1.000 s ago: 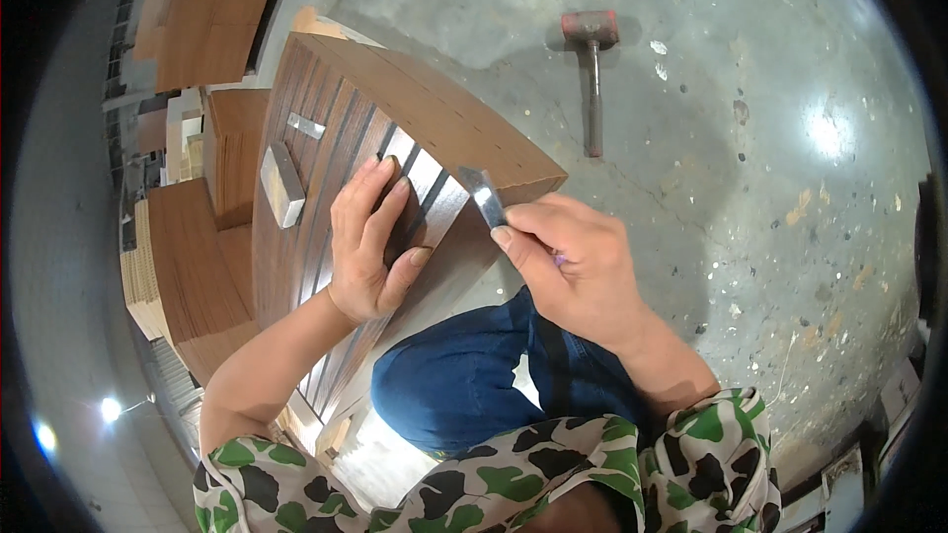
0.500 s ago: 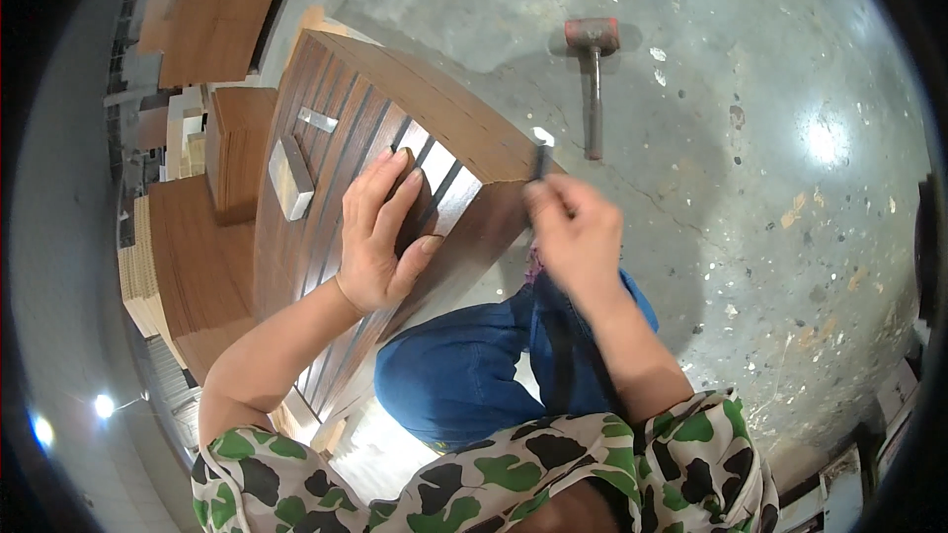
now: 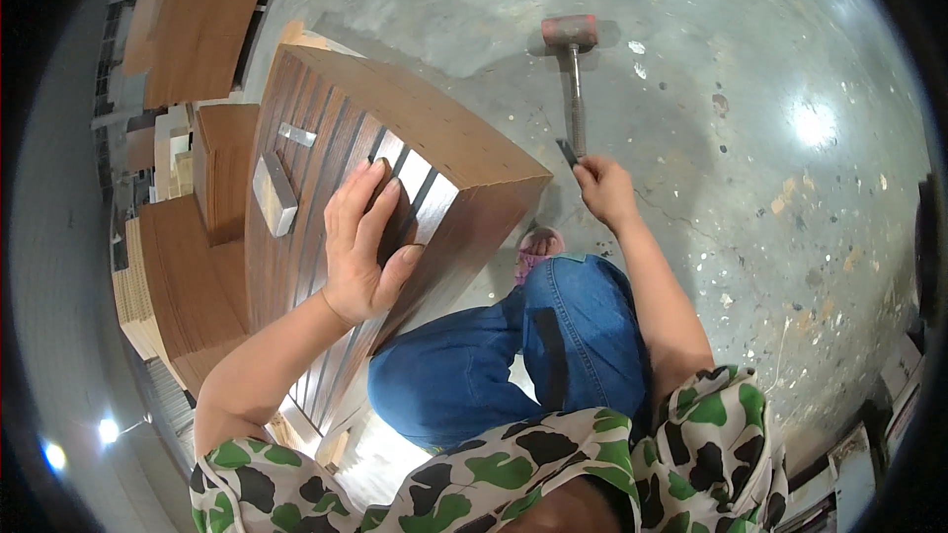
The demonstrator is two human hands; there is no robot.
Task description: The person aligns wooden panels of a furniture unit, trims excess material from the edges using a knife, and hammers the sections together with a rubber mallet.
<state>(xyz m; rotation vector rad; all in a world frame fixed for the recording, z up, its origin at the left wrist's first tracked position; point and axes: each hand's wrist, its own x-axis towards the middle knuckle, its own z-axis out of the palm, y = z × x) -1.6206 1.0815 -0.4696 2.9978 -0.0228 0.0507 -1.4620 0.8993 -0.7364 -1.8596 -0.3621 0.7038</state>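
My left hand [image 3: 360,247] lies on the glossy top of a stack of brown wood-look panels [image 3: 336,148] with dark grooves, near its right corner. Its fingers are spread, with a dark shadow or reflection under them. My right hand [image 3: 606,191] is closed on a narrow, flat, dark tool [image 3: 566,151], held just right of the stack's corner and clear of it. Only the tool's end shows, so its exact kind cannot be told. A pale-topped block [image 3: 275,194] and a short shiny strip [image 3: 297,135] rest on the panels, left of my left hand.
A mallet [image 3: 570,35] with a red-edged head lies on the speckled concrete floor [image 3: 750,207], beyond my right hand. More stacked brown panels [image 3: 188,271] stand on the left. My bent knees [image 3: 583,326] and one foot [image 3: 539,243] are close beside the stack.
My right hand has moved away from the stack's corner, to the right and farther out, with the dark tool. My left hand stays on the panels. The view has shifted slightly.
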